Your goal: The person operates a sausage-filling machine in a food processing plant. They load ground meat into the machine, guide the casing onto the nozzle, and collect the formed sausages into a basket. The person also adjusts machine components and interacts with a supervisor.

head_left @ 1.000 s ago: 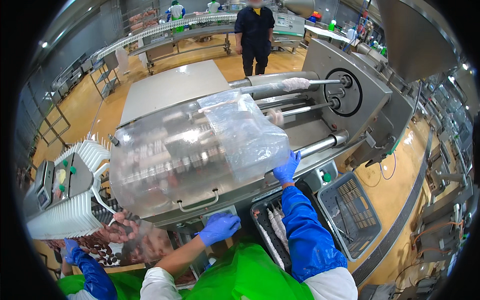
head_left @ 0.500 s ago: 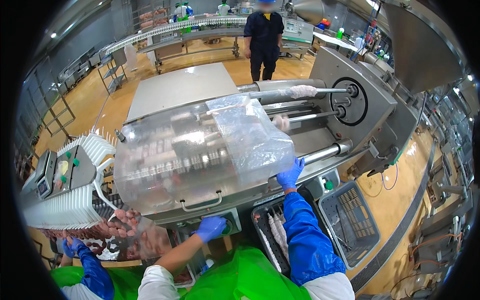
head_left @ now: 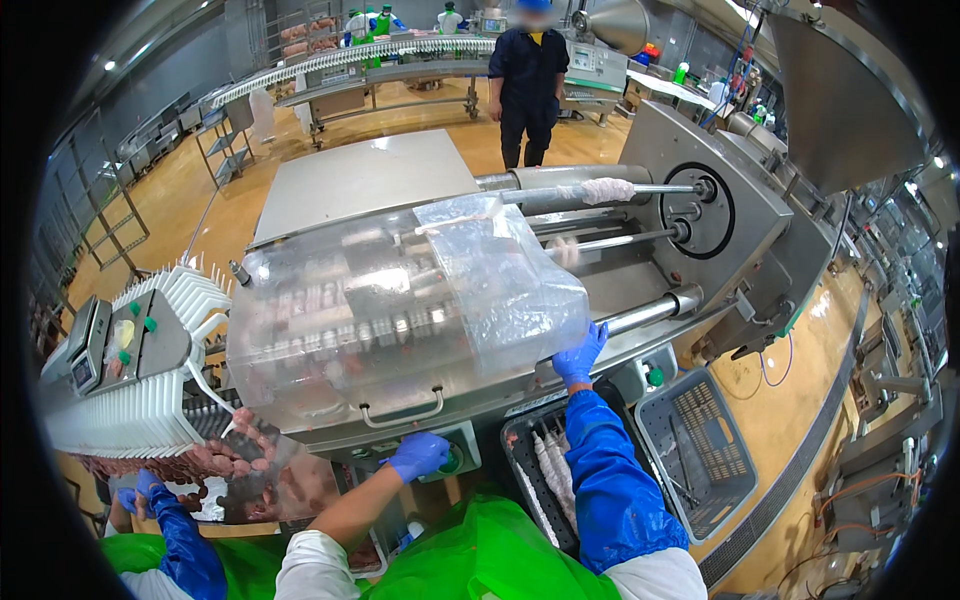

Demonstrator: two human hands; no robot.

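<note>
My left hand (head_left: 420, 457), in a blue glove, rests at the machine's front control box beside a green button (head_left: 453, 459), fingers loosely bent and holding nothing. My right hand (head_left: 580, 356), also gloved and under a blue sleeve, lies with fingers extended against the lower right edge of the clear cover (head_left: 330, 370). A loose plastic sheet (head_left: 510, 290) drapes over that cover. Right of it, bunched pale casings sit on the metal rods, one casing (head_left: 608, 190) on the back rod and another (head_left: 565, 252) on the middle rod.
A black crate (head_left: 520, 440) with long pale casings stands under my right forearm, beside a grey basket (head_left: 697, 450). At left, linked sausages (head_left: 235, 455) hang from a white-hook conveyor (head_left: 140, 420), where a co-worker's gloved hands (head_left: 145, 492) are. Another person (head_left: 530, 90) stands behind the machine.
My left hand has shifted slightly left, and my right hand stays at the cover edge. The co-worker's hands moved a little left. The casing on the middle rod, blurred before, now looks sharper.
</note>
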